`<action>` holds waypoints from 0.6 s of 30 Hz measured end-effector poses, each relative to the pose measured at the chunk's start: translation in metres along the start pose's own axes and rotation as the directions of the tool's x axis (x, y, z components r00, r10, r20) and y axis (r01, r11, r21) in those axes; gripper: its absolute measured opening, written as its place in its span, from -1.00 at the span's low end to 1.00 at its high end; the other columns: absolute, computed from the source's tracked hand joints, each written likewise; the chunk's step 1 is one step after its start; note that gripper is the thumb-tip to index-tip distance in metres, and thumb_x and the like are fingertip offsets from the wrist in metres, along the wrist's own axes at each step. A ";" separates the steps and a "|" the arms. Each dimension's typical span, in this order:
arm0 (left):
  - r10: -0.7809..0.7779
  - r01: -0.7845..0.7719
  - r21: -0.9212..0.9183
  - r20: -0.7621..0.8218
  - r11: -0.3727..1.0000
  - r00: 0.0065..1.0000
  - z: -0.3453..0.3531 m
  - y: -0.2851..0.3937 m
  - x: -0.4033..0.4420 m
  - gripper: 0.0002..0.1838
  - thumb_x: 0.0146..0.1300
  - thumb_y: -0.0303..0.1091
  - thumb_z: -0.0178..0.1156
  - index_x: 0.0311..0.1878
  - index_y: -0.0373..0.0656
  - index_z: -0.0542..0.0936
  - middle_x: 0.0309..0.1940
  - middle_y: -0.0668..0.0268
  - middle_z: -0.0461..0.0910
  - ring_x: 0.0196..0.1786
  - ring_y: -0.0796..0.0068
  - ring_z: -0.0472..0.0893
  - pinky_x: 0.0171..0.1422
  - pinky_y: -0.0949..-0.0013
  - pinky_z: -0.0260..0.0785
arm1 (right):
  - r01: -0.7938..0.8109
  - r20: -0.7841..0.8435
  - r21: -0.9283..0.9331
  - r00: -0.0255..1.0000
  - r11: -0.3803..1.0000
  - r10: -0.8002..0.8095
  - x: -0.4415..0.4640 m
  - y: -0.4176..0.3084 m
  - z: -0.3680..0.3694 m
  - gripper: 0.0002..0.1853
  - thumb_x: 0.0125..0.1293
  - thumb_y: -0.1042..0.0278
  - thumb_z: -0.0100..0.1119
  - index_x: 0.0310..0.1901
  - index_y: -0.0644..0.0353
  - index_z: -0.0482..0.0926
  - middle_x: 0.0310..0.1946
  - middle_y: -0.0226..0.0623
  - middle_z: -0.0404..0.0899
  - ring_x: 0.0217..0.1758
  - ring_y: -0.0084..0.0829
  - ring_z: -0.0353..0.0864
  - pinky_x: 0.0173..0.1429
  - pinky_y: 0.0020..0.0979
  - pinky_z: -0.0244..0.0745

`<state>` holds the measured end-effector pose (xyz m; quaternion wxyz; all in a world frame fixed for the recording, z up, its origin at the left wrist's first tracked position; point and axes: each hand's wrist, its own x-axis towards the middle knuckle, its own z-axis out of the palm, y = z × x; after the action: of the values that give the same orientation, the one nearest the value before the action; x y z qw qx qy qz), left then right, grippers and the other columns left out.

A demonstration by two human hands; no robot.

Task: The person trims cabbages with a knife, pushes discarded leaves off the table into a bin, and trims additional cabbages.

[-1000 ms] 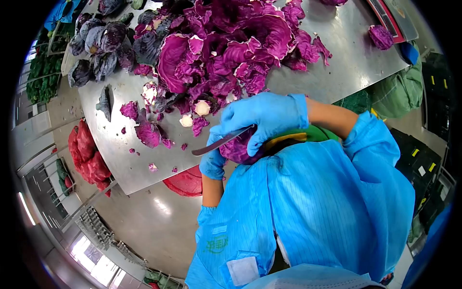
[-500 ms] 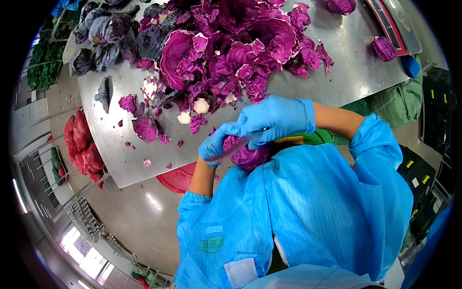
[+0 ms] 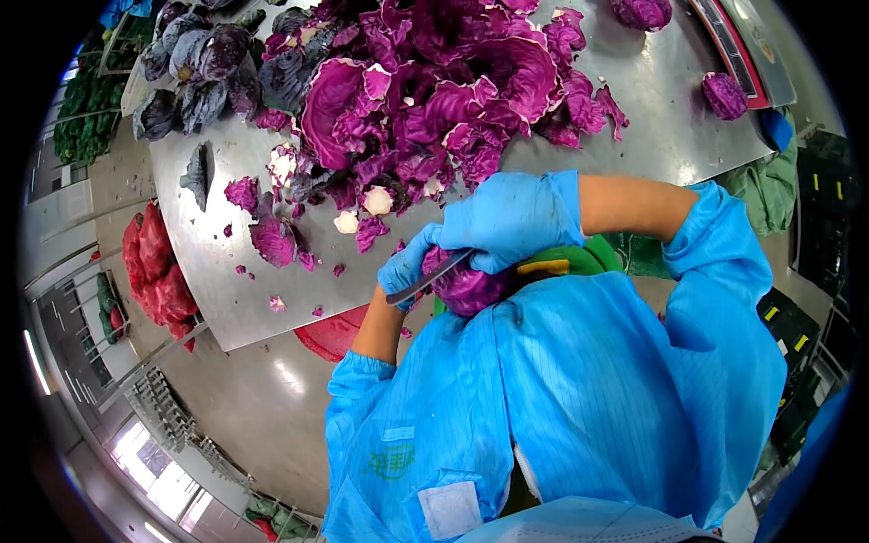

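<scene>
A red cabbage is held close against the front of my blue gown, just off the table's near edge. My left hand, in a blue glove, grips the cabbage from its left side. In my gloved right hand is a knife, its handle hidden by the fingers. The blade slants down to the left across the face of the cabbage, close to my left hand. Beyond both hands, a heap of purple cabbage leaves covers the middle of the table, with pale stem pieces at its near side.
Dark-leaved cabbages are piled at the table's back left. Two smooth red cabbages lie on the right, one beside a red-edged tray. Red sacks stand left of the metal table, black crates on the right.
My right hand and forearm have shifted slightly up and left, and the knife has turned so its blade shows more clearly. My left hand stays on the cabbage.
</scene>
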<state>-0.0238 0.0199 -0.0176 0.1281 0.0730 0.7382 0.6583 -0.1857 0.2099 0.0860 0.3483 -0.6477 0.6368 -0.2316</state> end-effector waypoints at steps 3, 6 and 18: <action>0.000 0.002 -0.103 0.028 0.995 1.000 -0.002 -0.012 0.001 -0.70 0.34 -0.46 0.15 0.12 -0.15 0.52 0.03 0.30 0.56 0.11 0.43 0.52 0.26 0.34 0.35 | -0.052 0.020 -0.167 0.998 0.985 0.056 -0.001 -0.005 0.005 -0.61 0.11 0.33 0.21 0.03 0.06 0.54 -0.29 -0.16 0.66 -0.35 -0.10 0.69 -0.36 -0.10 0.57; -0.181 0.240 -0.456 0.169 0.857 0.969 -0.005 -0.067 -0.008 -0.68 0.39 -0.35 0.08 0.14 -0.24 0.53 0.04 0.26 0.57 0.13 0.39 0.53 0.28 0.28 0.36 | -0.008 -0.123 -0.126 0.992 0.992 -0.008 -0.009 0.024 0.010 -0.71 0.19 0.33 0.15 -0.02 0.05 0.53 -0.28 -0.17 0.66 -0.36 -0.06 0.68 -0.37 -0.08 0.57; -0.558 0.440 -0.799 0.162 0.410 0.814 0.009 -0.005 0.024 -0.38 0.14 -0.21 0.13 0.29 -0.21 0.43 0.22 0.08 0.50 0.24 0.18 0.52 0.41 0.11 0.34 | 0.037 -0.102 0.654 0.994 0.755 0.040 -0.004 0.059 0.036 -0.29 -0.10 0.25 0.61 0.18 0.12 0.58 0.09 -0.22 0.57 0.19 -0.29 0.51 0.33 -0.25 0.39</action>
<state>-0.0439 0.0344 -0.0256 0.2889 -0.2598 0.3491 0.8528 -0.1982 0.2222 0.0191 0.5175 -0.4707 0.5343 -0.4745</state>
